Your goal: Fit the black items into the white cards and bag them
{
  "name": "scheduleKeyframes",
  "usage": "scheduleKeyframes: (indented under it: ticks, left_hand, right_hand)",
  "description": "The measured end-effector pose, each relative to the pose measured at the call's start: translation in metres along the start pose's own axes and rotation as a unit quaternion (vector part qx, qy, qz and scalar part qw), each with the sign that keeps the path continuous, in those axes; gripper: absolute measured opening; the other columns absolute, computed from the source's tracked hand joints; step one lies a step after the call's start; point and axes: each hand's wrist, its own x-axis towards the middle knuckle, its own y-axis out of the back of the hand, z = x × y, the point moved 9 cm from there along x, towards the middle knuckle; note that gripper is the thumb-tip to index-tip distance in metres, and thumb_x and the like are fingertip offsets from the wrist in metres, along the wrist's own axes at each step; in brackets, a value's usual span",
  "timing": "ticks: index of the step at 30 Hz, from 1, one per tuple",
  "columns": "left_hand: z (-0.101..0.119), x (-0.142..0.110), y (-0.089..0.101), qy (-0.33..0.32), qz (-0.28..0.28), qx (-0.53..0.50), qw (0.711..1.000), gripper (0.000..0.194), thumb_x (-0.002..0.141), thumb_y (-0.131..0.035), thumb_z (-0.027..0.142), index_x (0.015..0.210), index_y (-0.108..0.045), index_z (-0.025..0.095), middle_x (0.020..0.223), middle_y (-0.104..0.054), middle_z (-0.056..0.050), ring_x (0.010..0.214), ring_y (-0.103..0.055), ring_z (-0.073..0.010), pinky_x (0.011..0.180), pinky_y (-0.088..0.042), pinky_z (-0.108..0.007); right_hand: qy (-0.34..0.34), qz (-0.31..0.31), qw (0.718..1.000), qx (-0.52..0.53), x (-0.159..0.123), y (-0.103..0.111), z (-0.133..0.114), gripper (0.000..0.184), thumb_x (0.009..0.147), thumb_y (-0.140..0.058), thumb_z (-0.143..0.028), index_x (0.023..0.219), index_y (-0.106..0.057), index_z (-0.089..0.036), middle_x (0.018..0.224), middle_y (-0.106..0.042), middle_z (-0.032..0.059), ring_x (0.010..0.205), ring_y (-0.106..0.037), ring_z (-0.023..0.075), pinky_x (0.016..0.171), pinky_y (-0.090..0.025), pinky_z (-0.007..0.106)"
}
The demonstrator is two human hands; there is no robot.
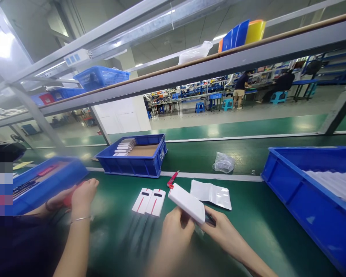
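A white slab-shaped case (187,202) with a red piece at its far corner is held tilted above the green bench. My left hand (177,229) is closed around its lower left side, fingers partly hidden. My right hand (220,227) is closed at the near end, where a dark part (210,219) shows between fingers and case. A bit of clear film hangs below. Two flat white devices (155,202) with dark windows and red lines lie left of my hands. Beyond the case are a red utility knife (173,179) and a white pouch (212,193).
A blue bin (132,163) with white pieces stands behind; a larger blue bin (300,204) is at right. Crumpled clear plastic (223,162) lies farther back. At left, a co-worker's hands (82,194) hold something red beside another blue bin (75,169). A shelf (167,77) crosses overhead.
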Motion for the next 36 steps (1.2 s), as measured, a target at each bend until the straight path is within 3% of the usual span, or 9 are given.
scheduleKeyframes:
  ticks: [6, 10, 15, 19, 22, 25, 30, 33, 36]
  left_hand:
    - [0.003, 0.0, 0.019, -0.014, -0.002, -0.02, 1.0, 0.025, 0.097, -0.055, 0.037, 0.116, -0.064, 0.022, 0.122, -0.063, -0.008, 0.103, -0.063, -0.0195, 0.088, -0.056, -0.036]
    - [0.008, -0.001, 0.007, -0.022, -0.001, -0.039, 0.999, 0.02, 0.096, -0.056, 0.042, 0.101, -0.069, 0.027, 0.112, -0.068, -0.005, 0.1, -0.063, -0.0201, 0.083, -0.054, -0.031]
    - [0.0, 0.005, -0.006, -0.026, 0.016, -0.073, 0.997, 0.028, 0.094, -0.054, 0.045, 0.109, -0.064, 0.024, 0.118, -0.066, -0.009, 0.116, -0.056, -0.0265, 0.097, -0.045, -0.037]
    - [-0.016, 0.016, -0.027, -0.027, -0.105, -0.187, 0.976, 0.042, 0.095, -0.048, 0.056, 0.113, -0.058, 0.019, 0.115, -0.062, -0.008, 0.112, -0.054, -0.0214, 0.101, -0.039, -0.034]
    - [-0.025, 0.016, -0.041, -0.014, -0.2, -0.277, 0.94, 0.049, 0.084, -0.064, 0.061, 0.1, -0.061, 0.015, 0.092, -0.062, -0.004, 0.087, -0.055, -0.0164, 0.084, -0.041, -0.028]
    - [-0.03, 0.012, -0.032, -0.001, -0.183, -0.313, 0.932, 0.042, 0.076, -0.077, 0.051, 0.076, -0.056, 0.014, 0.071, -0.056, 0.001, 0.068, -0.049, -0.0122, 0.069, -0.038, -0.025]
    - [-0.023, -0.002, -0.004, 0.005, -0.145, -0.172, 0.974, 0.015, 0.08, -0.073, 0.029, 0.084, -0.066, 0.017, 0.085, -0.063, -0.001, 0.083, -0.056, -0.0154, 0.078, -0.04, -0.025]
    - [-0.007, -0.006, 0.0, -0.02, -0.152, -0.089, 0.984, 0.018, 0.074, -0.076, 0.024, 0.091, -0.072, 0.02, 0.098, -0.069, -0.001, 0.099, -0.06, -0.0196, 0.088, -0.041, -0.027]
    - [0.004, -0.006, -0.004, -0.033, -0.15, -0.068, 0.986, 0.008, 0.079, -0.071, 0.026, 0.082, -0.072, 0.018, 0.086, -0.071, -0.001, 0.09, -0.062, -0.0182, 0.082, -0.043, -0.026]
  right_hand:
    - [-0.022, -0.01, 0.999, 0.044, 0.003, -0.008, 0.01, 0.033, 0.076, -0.059, -0.019, 0.107, -0.067, -0.018, 0.095, -0.071, 0.0017, 0.089, -0.063, 0.0247, 0.079, -0.049, 0.031]
    - [-0.052, -0.03, 0.996, 0.07, 0.0, -0.008, 0.01, 0.014, 0.079, -0.061, -0.027, 0.089, -0.064, -0.018, 0.084, -0.068, 0.0005, 0.081, -0.061, 0.0223, 0.073, -0.049, 0.03]
    - [-0.087, -0.07, 0.991, 0.071, -0.006, -0.009, 0.005, 0.022, 0.085, -0.064, -0.04, 0.088, -0.062, -0.018, 0.08, -0.067, 0.0005, 0.079, -0.057, 0.0196, 0.074, -0.044, 0.029]
    - [-0.112, -0.102, 0.986, 0.068, -0.011, -0.015, 0.002, 0.03, 0.083, -0.064, -0.046, 0.09, -0.062, -0.017, 0.079, -0.065, 0.0003, 0.076, -0.051, 0.0176, 0.068, -0.038, 0.028]
    - [-0.126, -0.113, 0.984, 0.06, -0.015, -0.014, -0.002, 0.03, 0.082, -0.065, -0.047, 0.089, -0.062, -0.017, 0.079, -0.062, -0.0005, 0.07, -0.046, 0.0147, 0.061, -0.033, 0.026]
    - [-0.124, -0.126, 0.983, 0.058, -0.019, -0.008, -0.005, 0.022, 0.083, -0.064, -0.041, 0.083, -0.058, -0.019, 0.077, -0.057, -0.0029, 0.064, -0.037, 0.0122, 0.056, -0.027, 0.026]
    - [-0.125, -0.124, 0.984, 0.04, -0.024, -0.001, 0.001, 0.017, 0.085, -0.06, -0.035, 0.079, -0.054, -0.02, 0.072, -0.044, -0.0054, 0.066, -0.032, 0.0126, 0.057, -0.024, 0.026]
    - [-0.118, -0.127, 0.984, 0.031, -0.025, -0.005, 0.003, 0.016, 0.086, -0.059, -0.034, 0.078, -0.053, -0.02, 0.073, -0.045, -0.0047, 0.069, -0.035, 0.0136, 0.059, -0.025, 0.026]
    - [-0.104, -0.127, 0.986, 0.024, -0.025, -0.01, 0.0, 0.015, 0.084, -0.06, -0.033, 0.08, -0.054, -0.02, 0.074, -0.045, -0.0048, 0.071, -0.036, 0.0142, 0.063, -0.027, 0.026]
